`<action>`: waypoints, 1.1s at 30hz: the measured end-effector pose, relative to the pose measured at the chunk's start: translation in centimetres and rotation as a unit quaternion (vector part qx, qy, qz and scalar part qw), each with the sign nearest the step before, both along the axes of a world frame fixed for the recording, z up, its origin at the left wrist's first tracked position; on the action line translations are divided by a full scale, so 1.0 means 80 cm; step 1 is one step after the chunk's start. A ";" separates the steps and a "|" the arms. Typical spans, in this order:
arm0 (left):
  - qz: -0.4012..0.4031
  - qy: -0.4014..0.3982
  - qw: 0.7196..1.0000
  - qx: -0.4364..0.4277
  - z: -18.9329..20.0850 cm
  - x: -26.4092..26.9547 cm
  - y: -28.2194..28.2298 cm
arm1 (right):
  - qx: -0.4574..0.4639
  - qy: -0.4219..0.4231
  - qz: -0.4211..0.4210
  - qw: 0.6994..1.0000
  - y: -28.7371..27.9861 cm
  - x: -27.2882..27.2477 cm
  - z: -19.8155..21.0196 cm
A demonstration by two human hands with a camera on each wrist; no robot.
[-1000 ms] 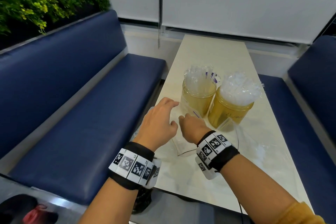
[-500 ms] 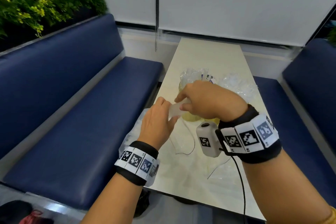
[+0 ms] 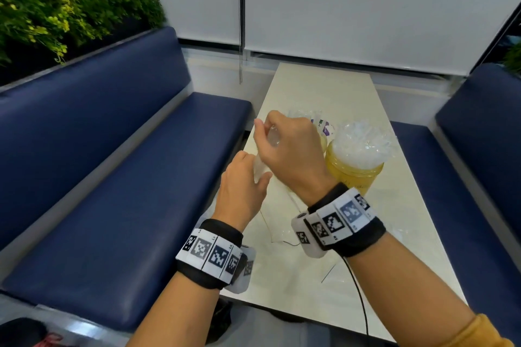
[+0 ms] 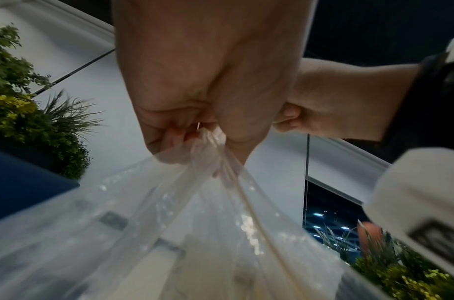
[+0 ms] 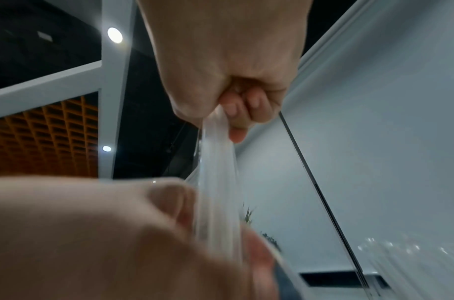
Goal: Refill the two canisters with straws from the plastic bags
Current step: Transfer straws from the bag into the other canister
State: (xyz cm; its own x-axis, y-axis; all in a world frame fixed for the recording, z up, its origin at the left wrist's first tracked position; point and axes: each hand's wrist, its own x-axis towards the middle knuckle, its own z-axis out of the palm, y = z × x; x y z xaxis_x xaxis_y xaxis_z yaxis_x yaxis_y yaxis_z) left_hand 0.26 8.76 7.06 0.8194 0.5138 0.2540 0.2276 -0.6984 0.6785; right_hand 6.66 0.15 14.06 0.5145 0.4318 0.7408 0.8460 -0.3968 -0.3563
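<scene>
Two yellowish canisters stand on the pale table (image 3: 318, 87), both packed with clear-wrapped straws. The right canister (image 3: 356, 175) is in plain sight; the left canister (image 3: 322, 142) is mostly hidden behind my right hand. Both hands hold one clear plastic bag (image 4: 195, 213) lifted above the table. My left hand (image 3: 253, 169) pinches it lower down, and my right hand (image 3: 272, 132) grips its bunched top (image 5: 218, 146) just above. The bag hangs down over the table's near left part (image 3: 277, 217).
Blue benches run along both sides of the table, the left bench (image 3: 118, 191) and the right bench (image 3: 465, 177). More clear plastic (image 3: 400, 234) lies flat on the table near the right edge. Plants (image 3: 56, 8) sit behind the left bench back.
Both hands rose from the table with the clear bag. The right hand moved up and across in front of the left canister, and now grips the bag's top above the left hand.
</scene>
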 end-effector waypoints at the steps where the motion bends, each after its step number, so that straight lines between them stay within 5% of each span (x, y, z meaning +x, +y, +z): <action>1: 0.000 0.014 1.000 0.012 0.001 -0.002 0.001 | -0.009 0.010 0.003 1.000 -0.001 0.010 0.007; 6: -0.019 0.033 0.999 0.015 0.000 -0.006 0.011 | 0.019 -0.022 -0.016 0.999 -0.032 0.052 0.091; 12: -0.009 0.035 0.999 -0.001 0.000 -0.006 0.015 | 0.030 -0.080 -0.145 0.986 -0.077 0.101 0.155; 20: -0.009 0.027 1.000 0.011 0.006 -0.004 0.017 | -0.099 -0.087 -0.198 0.971 -0.035 0.203 0.072; 33: -0.064 0.056 0.996 0.033 0.020 -0.009 0.020 | -0.310 0.076 -0.186 0.929 -0.010 0.222 -0.054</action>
